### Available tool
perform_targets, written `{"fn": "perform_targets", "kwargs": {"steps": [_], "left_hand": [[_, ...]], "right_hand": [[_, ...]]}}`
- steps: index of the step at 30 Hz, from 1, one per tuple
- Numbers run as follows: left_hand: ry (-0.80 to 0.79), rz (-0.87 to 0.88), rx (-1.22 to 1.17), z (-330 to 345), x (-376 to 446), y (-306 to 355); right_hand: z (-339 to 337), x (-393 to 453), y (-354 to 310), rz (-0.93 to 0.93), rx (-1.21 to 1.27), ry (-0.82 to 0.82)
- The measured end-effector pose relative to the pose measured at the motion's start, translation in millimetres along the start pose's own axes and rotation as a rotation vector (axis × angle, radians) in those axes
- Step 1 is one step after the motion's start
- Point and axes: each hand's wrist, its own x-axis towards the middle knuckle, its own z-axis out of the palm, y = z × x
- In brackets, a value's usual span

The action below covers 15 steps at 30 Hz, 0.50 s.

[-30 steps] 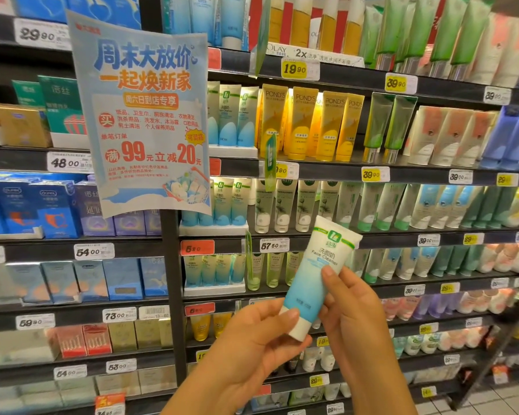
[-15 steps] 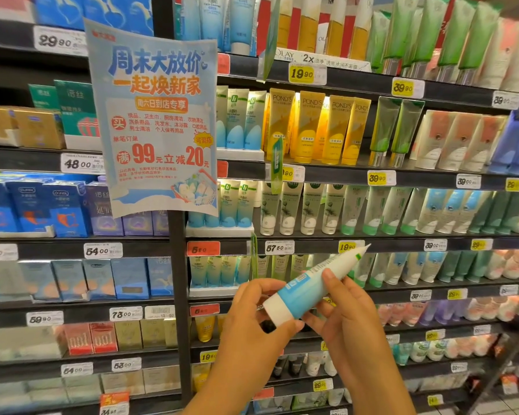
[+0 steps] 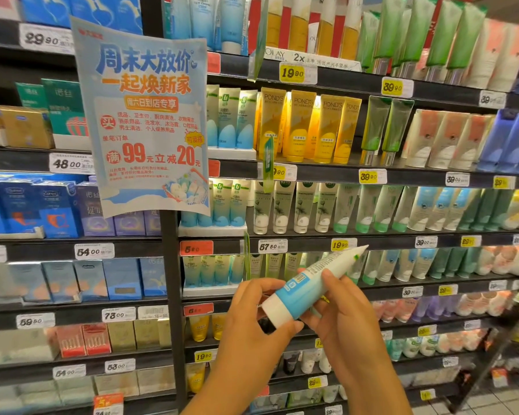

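Observation:
I hold a blue and white face cleanser tube [image 3: 309, 287] in both hands in front of the shelves, tilted with its white cap down to the left and its flat sealed end up to the right. Its back label with small print and a barcode faces me. My left hand [image 3: 258, 319] grips the cap end, thumb under the cap and fingers curled over it. My right hand [image 3: 342, 310] pinches the tube's middle from the right, one finger lying on its body.
Store shelves [image 3: 282, 244] full of tubes and boxes fill the view, with price tags along every edge. A blue promotional poster [image 3: 144, 115] hangs out from the black upright post [image 3: 170, 295]. Matching blue cleanser tubes [image 3: 225, 205] stand just right of the post.
The tube went from nearly upright with its front label facing me to tilted and rolled over, back label now showing. Both hands kept hold and shifted slightly left.

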Motion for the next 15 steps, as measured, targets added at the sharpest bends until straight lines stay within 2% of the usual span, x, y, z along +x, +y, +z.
{"fn": "perform_targets", "kwargs": {"steps": [4, 7, 12, 15], "left_hand": [[0.007, -0.081, -0.045, -2, -1, 2], [-0.015, -0.265, -0.289, -8, 2, 3], [-0.165, -0.555, -0.772, -18, 3, 4], [-0.231, -0.679, -0.924, -22, 2, 9]], "right_hand": [[1, 0, -1, -0.009, -0.023, -0.034], [1, 1, -1, -0.021, -0.044, -0.043], [1, 1, -3, -0.025, -0.065, -0.063], [2, 2, -5, -0.001, -0.060, -0.085]]}}
